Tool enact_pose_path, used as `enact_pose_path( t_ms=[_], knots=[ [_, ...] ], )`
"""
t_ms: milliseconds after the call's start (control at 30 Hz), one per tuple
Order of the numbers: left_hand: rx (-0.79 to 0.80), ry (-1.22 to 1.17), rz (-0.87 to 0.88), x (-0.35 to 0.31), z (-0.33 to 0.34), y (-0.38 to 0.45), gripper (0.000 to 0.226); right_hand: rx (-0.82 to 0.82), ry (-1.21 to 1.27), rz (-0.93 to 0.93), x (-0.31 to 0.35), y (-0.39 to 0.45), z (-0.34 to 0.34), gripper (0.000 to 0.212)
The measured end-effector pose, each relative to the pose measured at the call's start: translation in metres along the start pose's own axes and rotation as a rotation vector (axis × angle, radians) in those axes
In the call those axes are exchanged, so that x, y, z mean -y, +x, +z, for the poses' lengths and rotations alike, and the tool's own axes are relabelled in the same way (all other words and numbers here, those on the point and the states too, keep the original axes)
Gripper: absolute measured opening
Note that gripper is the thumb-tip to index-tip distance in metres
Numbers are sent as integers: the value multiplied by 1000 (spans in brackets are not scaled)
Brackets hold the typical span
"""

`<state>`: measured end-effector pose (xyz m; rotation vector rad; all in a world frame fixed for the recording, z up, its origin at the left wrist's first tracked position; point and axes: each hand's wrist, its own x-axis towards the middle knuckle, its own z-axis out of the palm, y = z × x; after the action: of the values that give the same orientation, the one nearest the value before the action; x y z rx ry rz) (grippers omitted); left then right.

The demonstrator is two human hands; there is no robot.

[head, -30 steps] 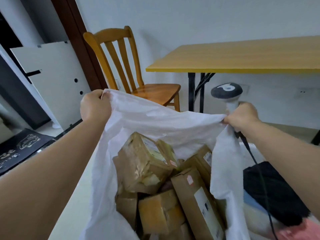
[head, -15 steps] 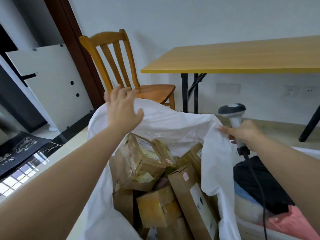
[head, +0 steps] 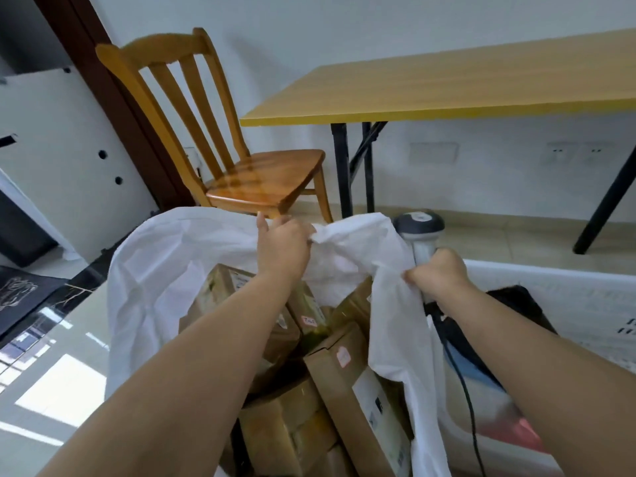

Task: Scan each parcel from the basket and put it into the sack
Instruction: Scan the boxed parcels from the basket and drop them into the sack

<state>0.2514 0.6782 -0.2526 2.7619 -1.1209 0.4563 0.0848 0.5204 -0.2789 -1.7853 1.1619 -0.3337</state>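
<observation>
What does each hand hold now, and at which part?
The left hand grips the white sack at its far rim. The right hand holds the scanner by its handle and pinches the sack's right rim.

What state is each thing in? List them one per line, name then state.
sack: mouth open, far rim bunched, full of parcels.
parcels: piled inside the sack, closed, labelled.
left hand: grips the sack's far rim.
right hand: holds the scanner handle and pinches the sack's right edge.
scanner: upright in the right hand, cable hanging.
basket: beside the sack, dark and pink items inside.
chair: seat bare.
</observation>
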Motion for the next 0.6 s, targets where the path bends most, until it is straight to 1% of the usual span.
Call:
enact_pose_path(
  t_ms=[67, 167, 267, 333, 400, 467, 533, 600],
  knots=[
    [-65, -50, -75, 5, -2, 12, 30, -57, 69, -20, 6, 14, 2, 22],
    [-104, -68, -214, 13, -9, 33, 34, -107, 166, -63, 28, 32, 0, 26],
    [-110, 36, -356, 26, -16, 55, 34, -145, 297, -138, 68, 48, -13, 33],
    [-109, 77, -392, 29, -19, 64, 33, -164, 287, -221, 87, 56, -22, 34],
    [-62, 47, -388, 28, -19, 65, 32, -151, 215, -235, 85, 59, -23, 33],
    [4, -49, -330, 26, -19, 62, 32, -130, 168, -163, 65, 59, -19, 37],
    [32, -141, -205, 23, -21, 53, 36, -132, 143, -89, 42, 56, -17, 47],
    [39, -215, -80, 22, -23, 36, 45, -131, 85, -53, 25, 50, -20, 56]
  ],
)
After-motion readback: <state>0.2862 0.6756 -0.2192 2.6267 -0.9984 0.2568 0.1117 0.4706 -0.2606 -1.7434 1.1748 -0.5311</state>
